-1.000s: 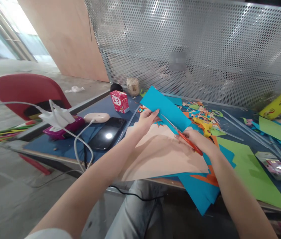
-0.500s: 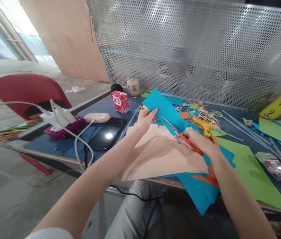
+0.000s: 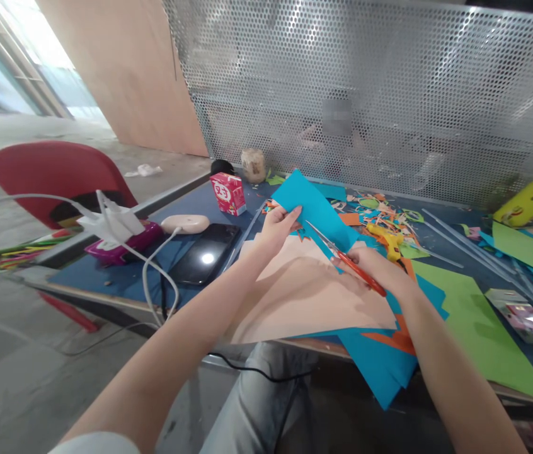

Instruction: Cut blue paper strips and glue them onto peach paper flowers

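Note:
Between thumb and fingers, my left hand (image 3: pixel 280 222) pinches the left edge of a blue sheet of paper (image 3: pixel 316 205), which is tilted above the table. My right hand (image 3: pixel 365 265) is closed round the red handles of a pair of scissors (image 3: pixel 358 272). Their blades point up and left along the lower edge of the blue sheet, close to my left fingertips. I cannot tell whether the blades are biting into it. Under both hands lies a large pale pink sheet (image 3: pixel 304 296), with more blue sheets (image 3: pixel 380 366) sticking out beneath it.
Paper scraps (image 3: pixel 389 211) and a yellow glue gun (image 3: pixel 387 241) lie beyond my right hand. Leftward are a black phone (image 3: pixel 206 253), a red box (image 3: pixel 227 193), a tissue pack (image 3: pixel 122 243) and a white cable (image 3: pixel 146 277). A green sheet (image 3: pixel 474 328) lies right; a perforated metal panel (image 3: pixel 266 82) stands behind.
Almost nothing differs. The blue sheet and my left hand have shifted very slightly to the right; the scissors keep nearly the same place.

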{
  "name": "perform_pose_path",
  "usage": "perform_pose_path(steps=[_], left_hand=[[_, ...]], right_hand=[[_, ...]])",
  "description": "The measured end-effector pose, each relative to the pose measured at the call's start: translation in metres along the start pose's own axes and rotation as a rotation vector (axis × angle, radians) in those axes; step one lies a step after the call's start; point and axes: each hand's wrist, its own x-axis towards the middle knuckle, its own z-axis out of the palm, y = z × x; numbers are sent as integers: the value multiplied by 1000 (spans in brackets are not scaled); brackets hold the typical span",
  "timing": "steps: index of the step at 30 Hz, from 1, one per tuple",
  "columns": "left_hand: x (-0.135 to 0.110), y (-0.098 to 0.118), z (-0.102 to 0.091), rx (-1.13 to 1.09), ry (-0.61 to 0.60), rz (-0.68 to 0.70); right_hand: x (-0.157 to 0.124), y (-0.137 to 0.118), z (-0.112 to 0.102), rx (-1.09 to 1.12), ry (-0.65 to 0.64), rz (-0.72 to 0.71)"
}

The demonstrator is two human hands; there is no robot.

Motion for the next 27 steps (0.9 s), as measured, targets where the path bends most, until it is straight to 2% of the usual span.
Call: perform_pose_path(steps=[17,27], left_hand=[[-1,-2,1,-8,-38,-17],[-1,0,3,-31,-14,-29]], right_hand=[[-5,-8,-1,-79,36,-59],[2,-1,2,-44,44,-4]])
